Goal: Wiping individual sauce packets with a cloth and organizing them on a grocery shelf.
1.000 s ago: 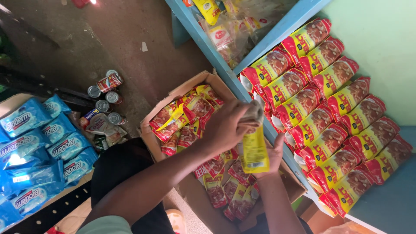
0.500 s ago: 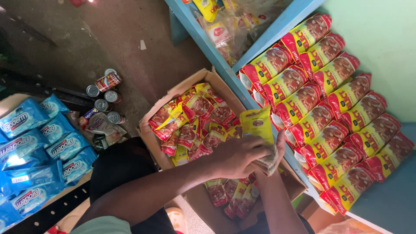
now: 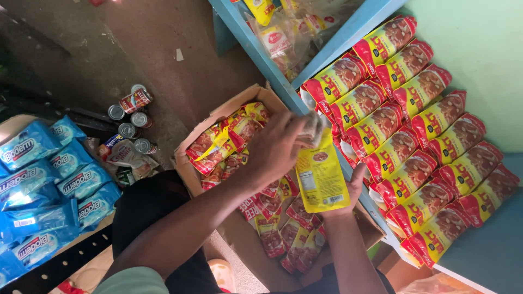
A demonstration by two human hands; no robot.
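A flat yellow plastic food packet point(image 3: 322, 175) is held upright above an open brown cardboard box point(image 3: 218, 114) filled with red-and-yellow packets point(image 3: 231, 136). It is supported from behind and below by the right hand point(image 3: 353, 185), palm open against it. Its crumpled top edge is pinched by the left hand point(image 3: 278, 147), fingers curled, forearm stretched diagonally across the box. Beside it, rows of matching packets point(image 3: 414, 141) lie on a blue shelf point(image 3: 348, 32).
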